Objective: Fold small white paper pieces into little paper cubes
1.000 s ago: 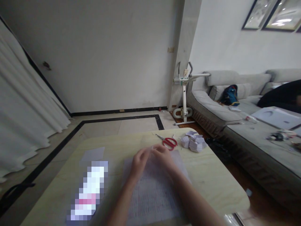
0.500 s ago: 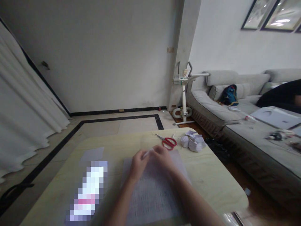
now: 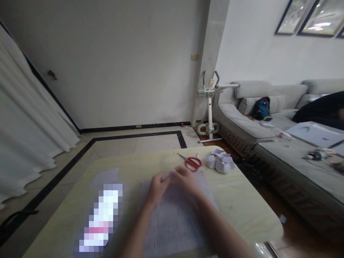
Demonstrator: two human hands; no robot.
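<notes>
Both my hands meet over the far edge of a written sheet of paper (image 3: 174, 218) on the pale wooden table (image 3: 242, 204). My left hand (image 3: 157, 188) and my right hand (image 3: 185, 181) have their fingers curled and pinched together on a small piece of white paper (image 3: 167, 175) held between them. Just beyond my right hand lie red-handled scissors (image 3: 191, 162). To their right sits a pile of small folded paper pieces (image 3: 221, 163).
A loose paper slip (image 3: 105, 176) and a blurred-out object (image 3: 103, 215) lie on the table's left part. A grey sofa (image 3: 268, 125) with a blue bag and clutter stands at right, an exercise bike (image 3: 210, 107) by the pillar, and curtains (image 3: 29, 122) at left.
My hands have drawn slightly closer together over the small paper piece. Everything else on the table has stayed where it was.
</notes>
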